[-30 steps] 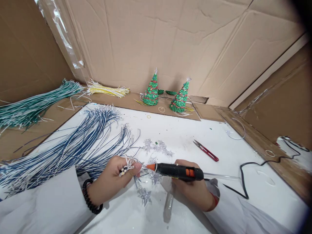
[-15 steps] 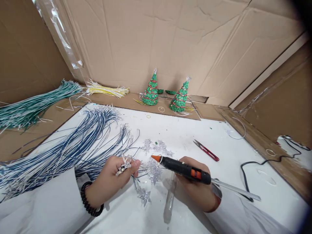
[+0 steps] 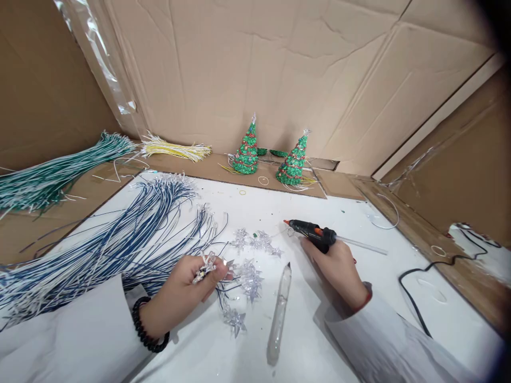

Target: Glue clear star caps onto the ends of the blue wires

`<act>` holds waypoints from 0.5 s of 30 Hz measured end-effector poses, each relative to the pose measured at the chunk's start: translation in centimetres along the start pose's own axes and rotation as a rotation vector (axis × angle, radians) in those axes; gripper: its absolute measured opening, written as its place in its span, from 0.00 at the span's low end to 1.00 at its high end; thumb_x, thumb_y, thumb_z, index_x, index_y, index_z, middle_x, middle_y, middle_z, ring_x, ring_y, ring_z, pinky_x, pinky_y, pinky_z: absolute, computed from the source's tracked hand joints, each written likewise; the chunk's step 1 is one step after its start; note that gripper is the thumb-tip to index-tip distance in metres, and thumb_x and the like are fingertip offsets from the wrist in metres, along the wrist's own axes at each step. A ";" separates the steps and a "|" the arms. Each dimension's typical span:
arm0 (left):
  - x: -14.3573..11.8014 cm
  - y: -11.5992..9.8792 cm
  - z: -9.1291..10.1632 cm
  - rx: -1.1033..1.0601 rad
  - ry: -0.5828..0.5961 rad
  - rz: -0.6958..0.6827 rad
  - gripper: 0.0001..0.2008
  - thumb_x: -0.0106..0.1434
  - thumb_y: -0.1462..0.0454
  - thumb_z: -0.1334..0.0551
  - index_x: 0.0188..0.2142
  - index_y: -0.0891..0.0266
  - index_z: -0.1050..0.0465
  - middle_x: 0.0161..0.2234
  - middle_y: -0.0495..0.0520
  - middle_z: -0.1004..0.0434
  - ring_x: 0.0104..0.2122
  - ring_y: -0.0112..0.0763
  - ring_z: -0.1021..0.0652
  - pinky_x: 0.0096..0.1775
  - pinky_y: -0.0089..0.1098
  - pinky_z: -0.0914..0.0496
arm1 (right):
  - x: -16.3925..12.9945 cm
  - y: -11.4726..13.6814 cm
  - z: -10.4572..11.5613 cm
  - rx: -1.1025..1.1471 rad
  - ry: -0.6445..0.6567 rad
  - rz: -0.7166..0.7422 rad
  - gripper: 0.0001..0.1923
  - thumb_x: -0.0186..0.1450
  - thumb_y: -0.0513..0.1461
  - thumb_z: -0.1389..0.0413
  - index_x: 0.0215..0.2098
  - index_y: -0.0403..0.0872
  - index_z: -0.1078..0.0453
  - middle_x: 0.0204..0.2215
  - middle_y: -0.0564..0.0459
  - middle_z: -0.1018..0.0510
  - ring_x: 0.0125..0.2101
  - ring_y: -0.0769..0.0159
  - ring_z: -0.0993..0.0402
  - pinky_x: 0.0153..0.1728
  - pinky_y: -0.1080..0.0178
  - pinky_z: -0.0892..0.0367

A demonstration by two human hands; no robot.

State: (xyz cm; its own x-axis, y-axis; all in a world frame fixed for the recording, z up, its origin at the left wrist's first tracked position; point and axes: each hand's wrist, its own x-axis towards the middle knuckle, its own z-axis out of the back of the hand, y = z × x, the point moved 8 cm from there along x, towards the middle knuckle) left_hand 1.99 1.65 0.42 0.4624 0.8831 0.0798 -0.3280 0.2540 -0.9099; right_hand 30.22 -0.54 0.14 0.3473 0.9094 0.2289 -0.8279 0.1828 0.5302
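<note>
My left hand point(image 3: 186, 284) is closed round a bunch of clear-tipped light wires point(image 3: 205, 268), with a small clear plastic star point(image 3: 229, 267) at the fingertips. Farther right, my right hand point(image 3: 337, 268) grips a black glue gun point(image 3: 309, 231) with an orange nozzle; a clear glue stick point(image 3: 365, 245) pokes out of its back end. The gun lies low over the white table, nozzle pointing left. Between the hands are loose clear stars point(image 3: 250, 280), and one star on wires point(image 3: 235, 320) rests nearer me. Red snips are almost wholly hidden behind my right hand.
A clear pointed stick point(image 3: 278, 319) lies on the white tabletop point(image 3: 223, 356). Blue and white wires point(image 3: 120, 239) spread across the left. Two small Christmas trees point(image 3: 246, 151) stand at the back, near yellow wires point(image 3: 175, 148) and green wires point(image 3: 59, 170). A black cord point(image 3: 415, 298) runs at right.
My right hand has carried the glue gun away from my left hand, to the right and farther back, down toward the table. It now covers the snips. My left hand has barely moved.
</note>
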 end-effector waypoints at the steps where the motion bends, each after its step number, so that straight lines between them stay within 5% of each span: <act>1: 0.0 -0.1 0.0 0.000 0.000 -0.008 0.20 0.61 0.53 0.46 0.25 0.65 0.25 0.11 0.42 0.46 0.14 0.23 0.38 0.22 0.25 0.42 | 0.2 -0.1 -0.1 0.003 0.016 -0.004 0.18 0.60 0.49 0.49 0.31 0.43 0.28 0.19 0.50 0.26 0.25 0.56 0.29 0.25 0.61 0.38; 5: 0.0 -0.3 0.0 -0.013 0.004 -0.024 0.20 0.61 0.52 0.46 0.26 0.65 0.26 0.12 0.43 0.45 0.15 0.24 0.39 0.22 0.25 0.42 | 0.2 -0.3 0.6 0.042 0.004 -0.029 0.20 0.60 0.49 0.49 0.43 0.44 0.32 0.33 0.49 0.23 0.31 0.58 0.28 0.29 0.62 0.36; 8: -0.1 -0.2 -0.1 -0.038 0.013 -0.034 0.21 0.62 0.51 0.47 0.27 0.65 0.26 0.13 0.43 0.44 0.16 0.24 0.37 0.23 0.25 0.41 | -1.3 -0.1 1.3 -0.135 0.073 0.008 0.22 0.60 0.50 0.49 0.45 0.44 0.34 0.37 0.46 0.25 0.35 0.56 0.28 0.32 0.60 0.35; 12: -0.3 0.1 -0.3 -0.083 0.025 -0.047 0.21 0.62 0.51 0.47 0.29 0.66 0.27 0.14 0.43 0.44 0.17 0.24 0.37 0.25 0.25 0.40 | -5.1 -0.3 3.8 -0.635 0.124 -0.102 0.20 0.60 0.52 0.51 0.29 0.44 0.31 0.28 0.40 0.25 0.29 0.48 0.27 0.27 0.55 0.38; 15: -0.3 0.1 -0.5 -0.092 0.055 -0.076 0.20 0.63 0.52 0.48 0.29 0.66 0.28 0.14 0.42 0.45 0.18 0.24 0.37 0.26 0.25 0.39 | -7.1 0.9 3.8 -0.583 0.274 -0.179 0.21 0.63 0.53 0.56 0.24 0.47 0.35 0.17 0.47 0.28 0.20 0.55 0.30 0.21 0.59 0.41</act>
State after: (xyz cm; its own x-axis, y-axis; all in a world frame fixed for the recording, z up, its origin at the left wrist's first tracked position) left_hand 2.23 1.18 0.05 0.5284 0.8391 0.1295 -0.2150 0.2798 -0.9357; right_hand 28.70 -8.28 2.13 0.4408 0.8942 -0.0776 -0.8971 0.4419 -0.0045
